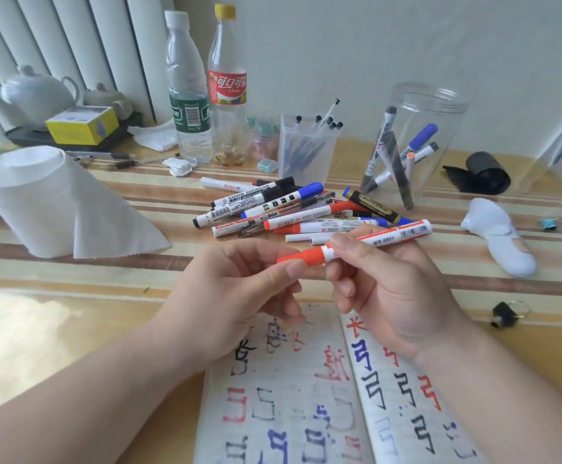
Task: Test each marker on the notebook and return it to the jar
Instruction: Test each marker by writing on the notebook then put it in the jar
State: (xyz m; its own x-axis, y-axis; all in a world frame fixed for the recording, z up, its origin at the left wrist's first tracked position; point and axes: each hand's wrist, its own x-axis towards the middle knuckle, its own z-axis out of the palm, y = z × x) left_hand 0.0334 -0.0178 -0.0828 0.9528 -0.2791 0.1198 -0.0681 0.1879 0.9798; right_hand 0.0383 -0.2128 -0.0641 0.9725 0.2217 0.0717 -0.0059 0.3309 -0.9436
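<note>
I hold a white marker with a red cap (pixel 383 236) level above the open notebook (pixel 293 406). My right hand (pixel 390 286) grips the white barrel, while my left hand (pixel 239 289) pinches the red cap between thumb and fingers. The cap sits on the marker. The notebook pages carry red, blue and black test marks. Behind my hands lies a pile of markers (pixel 293 209) on the table. Further back right stands a clear plastic jar (pixel 417 142) holding several markers.
A paper towel roll (pixel 48 199) lies at the left. Two plastic bottles (pixel 205 88), a clear pen holder (pixel 306 149), a teapot (pixel 35 92) and a yellow box (pixel 82 123) stand at the back. A white device (pixel 500 236) and black binder clip (pixel 504 314) lie right.
</note>
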